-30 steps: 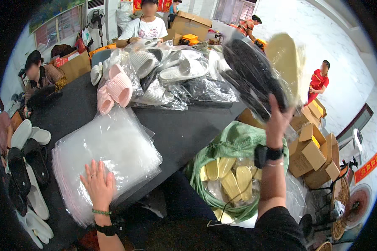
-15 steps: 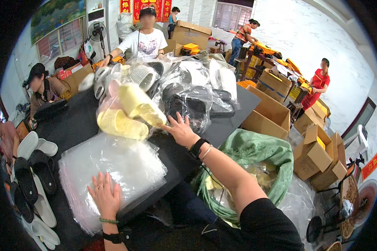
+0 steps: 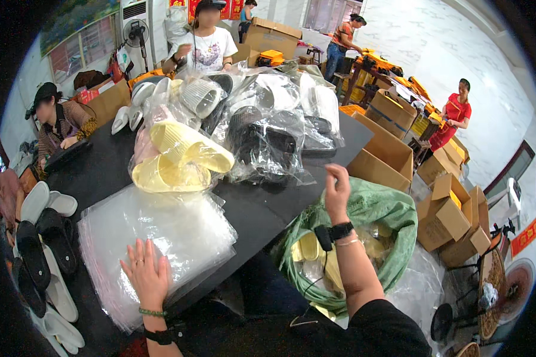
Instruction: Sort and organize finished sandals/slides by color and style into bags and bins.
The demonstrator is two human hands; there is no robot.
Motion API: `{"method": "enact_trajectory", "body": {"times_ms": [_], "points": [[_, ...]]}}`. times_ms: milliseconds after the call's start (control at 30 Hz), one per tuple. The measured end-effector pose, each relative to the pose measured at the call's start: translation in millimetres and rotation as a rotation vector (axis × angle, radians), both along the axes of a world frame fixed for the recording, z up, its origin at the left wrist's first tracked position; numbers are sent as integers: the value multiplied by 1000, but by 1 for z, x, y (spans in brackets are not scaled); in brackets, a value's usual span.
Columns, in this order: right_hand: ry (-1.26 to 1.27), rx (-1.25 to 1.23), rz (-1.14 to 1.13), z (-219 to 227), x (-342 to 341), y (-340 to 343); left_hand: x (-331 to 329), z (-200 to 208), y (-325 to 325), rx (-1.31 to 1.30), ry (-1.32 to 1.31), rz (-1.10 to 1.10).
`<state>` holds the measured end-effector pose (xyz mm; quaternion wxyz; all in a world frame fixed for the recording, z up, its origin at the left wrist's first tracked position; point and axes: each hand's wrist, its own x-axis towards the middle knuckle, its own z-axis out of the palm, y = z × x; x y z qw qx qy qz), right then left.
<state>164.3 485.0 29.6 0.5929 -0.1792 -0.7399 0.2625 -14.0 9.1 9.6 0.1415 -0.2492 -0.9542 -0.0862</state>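
Observation:
My left hand [image 3: 146, 275] lies flat, fingers spread, on a stack of clear plastic bags [image 3: 184, 223] at the table's near side. My right hand [image 3: 337, 193] is raised over the far rim of a green woven sack [image 3: 393, 205], its fingers loosely bent and nothing visible in them. Inside the sack are yellow slippers [image 3: 308, 245] in clear wrapping, partly hidden by my forearm. Beyond the bag stack, a bagged pair of pale yellow slippers [image 3: 173, 172] lies against a heap of bagged slippers, including black ones [image 3: 262, 140] and white ones [image 3: 202, 98].
Loose black slippers [image 3: 33, 250] and white slippers [image 3: 59, 288] line the black table's [image 3: 262, 202] left edge. Open cardboard boxes [image 3: 384, 152] stand to the right. One person [image 3: 208, 47] stands across the table; another [image 3: 59, 125] sits at the left. Others work farther back.
My right hand has left the yellow slippers and moved right, over the sack. The bagged yellow pair has settled on the table. The left hand stays on the bags.

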Motion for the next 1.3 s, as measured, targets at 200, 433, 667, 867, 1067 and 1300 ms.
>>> {"method": "enact_trajectory", "body": {"times_ms": [200,433,667,867,1067,1300], "points": [[-730,-335,-213,-220,129,52,1,5,4,-58,-42,2],[-1295,-829,-443,-318,259,-2,-14,-9,1,-157,54,8],[-1690,-1161,-423,-356,446,-21,-35,-40,-3,-143,85,-98],[-1362,-897,-732,-301,347,-24,-31,-23,-20,-178,136,-117],[-1245,-1030,-736,-303,345,8,-34,-28,-18,-124,126,-153],[-1158,-1093,-656,-355,343,-26,-34,-32,-4,-88,111,-180]]}}
